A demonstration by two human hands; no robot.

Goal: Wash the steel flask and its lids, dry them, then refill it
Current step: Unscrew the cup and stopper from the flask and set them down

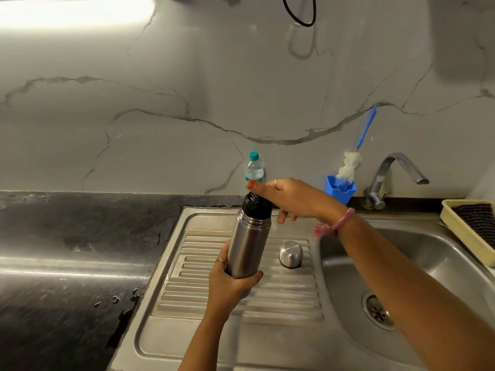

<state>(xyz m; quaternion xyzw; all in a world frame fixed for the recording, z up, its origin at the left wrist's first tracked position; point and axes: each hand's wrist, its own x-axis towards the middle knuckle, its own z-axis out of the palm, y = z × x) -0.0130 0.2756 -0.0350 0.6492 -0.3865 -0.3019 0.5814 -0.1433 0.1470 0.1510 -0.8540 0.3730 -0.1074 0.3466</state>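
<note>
Steel flask: centre of frame, tilted over the ribbed drainboard, black lid on its top.
Left hand: fingers wrapped round the flask's lower end.
Right hand: at the black lid, thumb below, forefinger stretched over the top; firm grip cannot be told.
Steel cap: dome-up on the drainboard, right of the flask.
Water bottle: against the wall behind.
Brush: in blue holder, upper right.
Tap: right, above the sink.
</note>
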